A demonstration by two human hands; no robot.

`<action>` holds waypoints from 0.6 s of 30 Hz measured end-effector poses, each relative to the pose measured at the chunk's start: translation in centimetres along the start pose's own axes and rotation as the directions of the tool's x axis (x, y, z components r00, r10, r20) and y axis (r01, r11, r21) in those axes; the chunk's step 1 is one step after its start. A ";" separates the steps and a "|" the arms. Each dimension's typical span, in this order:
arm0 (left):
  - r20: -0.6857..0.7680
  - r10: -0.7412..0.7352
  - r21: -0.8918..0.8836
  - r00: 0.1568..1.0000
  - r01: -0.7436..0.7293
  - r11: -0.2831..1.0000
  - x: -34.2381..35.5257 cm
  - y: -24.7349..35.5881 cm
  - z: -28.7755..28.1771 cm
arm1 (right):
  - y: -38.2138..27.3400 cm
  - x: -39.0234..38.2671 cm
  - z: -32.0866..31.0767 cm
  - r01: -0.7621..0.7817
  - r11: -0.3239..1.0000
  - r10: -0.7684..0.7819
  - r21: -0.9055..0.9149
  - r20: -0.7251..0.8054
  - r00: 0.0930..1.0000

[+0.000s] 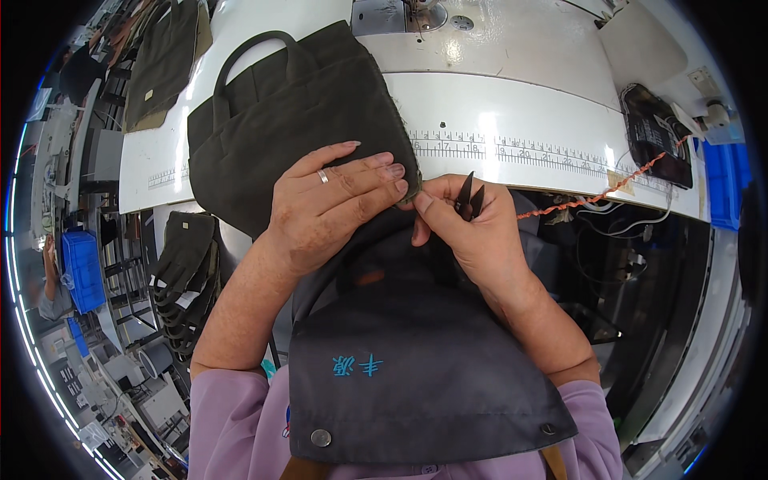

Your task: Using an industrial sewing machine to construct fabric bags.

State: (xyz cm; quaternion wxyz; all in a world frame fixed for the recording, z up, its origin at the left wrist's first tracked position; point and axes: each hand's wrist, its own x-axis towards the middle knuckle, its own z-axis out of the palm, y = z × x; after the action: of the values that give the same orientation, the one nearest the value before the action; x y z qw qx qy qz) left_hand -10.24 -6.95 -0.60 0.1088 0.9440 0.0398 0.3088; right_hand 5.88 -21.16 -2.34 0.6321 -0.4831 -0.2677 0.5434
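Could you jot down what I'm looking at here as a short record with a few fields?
Setting: white sewing table with a printed ruler strip
Left hand: flat on a dark green cloth bag, ring on one finger
Right hand: pinching the bag's corner, holding small black thread snips
Wearing: grey apron, lilac sleeves
Nearby: stack of similar bags lower left; blue bin
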 end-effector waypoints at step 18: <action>0.079 0.021 -0.044 0.997 -0.018 0.999 2.5 -2.4 -1.3 | -3.3 3.9 -1.6 0.645 -0.142 -0.618 -0.751 0.577 0.534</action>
State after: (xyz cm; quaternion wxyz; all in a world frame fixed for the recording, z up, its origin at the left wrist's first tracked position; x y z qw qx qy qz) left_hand -9.05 -4.03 1.26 0.1277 0.9533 0.0196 0.2730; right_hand 9.75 -17.79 -0.69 0.3919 -0.5486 -0.7318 -0.0993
